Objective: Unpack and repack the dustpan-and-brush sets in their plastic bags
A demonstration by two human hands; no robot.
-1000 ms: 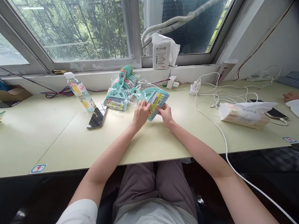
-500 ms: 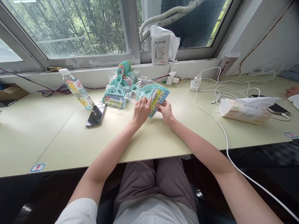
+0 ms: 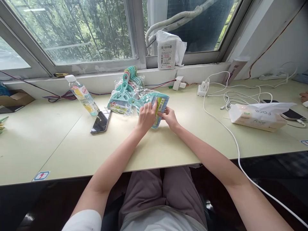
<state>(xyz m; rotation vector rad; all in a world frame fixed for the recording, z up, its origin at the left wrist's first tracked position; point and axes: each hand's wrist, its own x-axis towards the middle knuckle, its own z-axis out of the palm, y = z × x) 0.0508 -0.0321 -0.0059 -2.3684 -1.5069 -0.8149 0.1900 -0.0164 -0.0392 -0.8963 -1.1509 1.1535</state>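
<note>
A teal dustpan and brush set [image 3: 161, 102] with a yellow-green label is tilted above the table, its ringed handle pointing left. My left hand [image 3: 147, 117] lies over the front of the set, fingers bent across the label. On the lower right edge, my right hand [image 3: 170, 118] pinches the bristle side between thumb and fingers. Just left of it, a stack of similar wrapped sets [image 3: 121, 96] rests on the table, with several handles fanned out behind. Part of the held set's handle and lower pan is hidden behind my left hand.
Left of the stack stand a drink bottle [image 3: 83, 96] and a phone [image 3: 101, 121]. On the right are a tissue pack [image 3: 258, 118], a white charger [image 3: 202, 88] and tangled white cables, one hanging over the table edge. Another person's hand [image 3: 303, 96] shows at far right.
The dustpan and brush set has turned to a more upright angle, its handle end moving left and slightly down. Both hands stay on it. The whole view has shifted slightly.
</note>
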